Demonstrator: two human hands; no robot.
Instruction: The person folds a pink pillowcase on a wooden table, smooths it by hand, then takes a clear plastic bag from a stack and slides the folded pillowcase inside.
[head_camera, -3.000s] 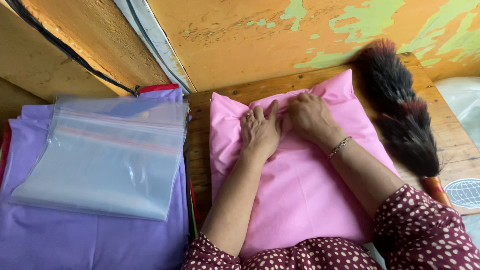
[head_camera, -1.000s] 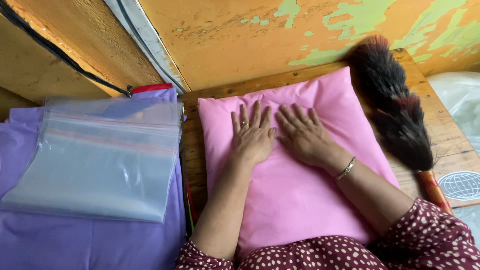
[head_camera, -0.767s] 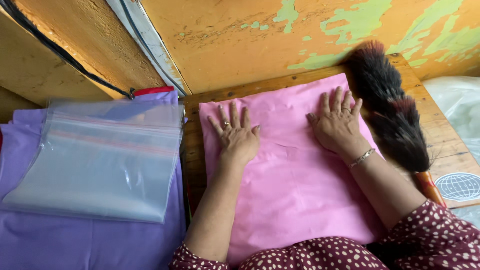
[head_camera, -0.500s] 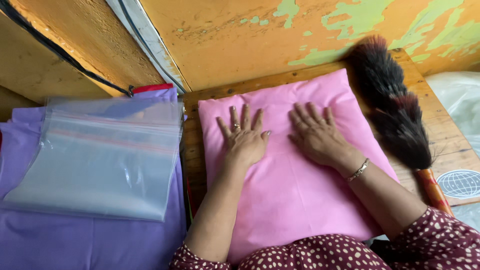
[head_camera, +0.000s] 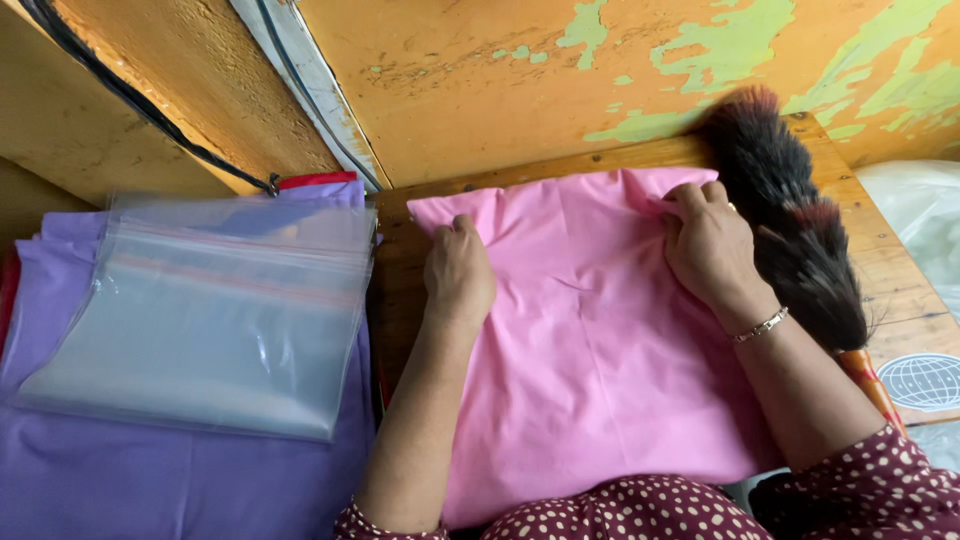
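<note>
Pink folded cloth (head_camera: 590, 350) lies flat on the wooden table (head_camera: 900, 290) in the middle of the frame, both hands at its far edge. The left hand (head_camera: 458, 275) rests near the upper left corner with fingers curled onto the fabric, and the right hand (head_camera: 710, 245) pinches the upper right edge between bent fingers. A dark feather duster (head_camera: 790, 220) lies just right of that hand; clear plastic zip bags (head_camera: 215, 310) sit on purple cloth (head_camera: 150, 480) at the left.
</note>
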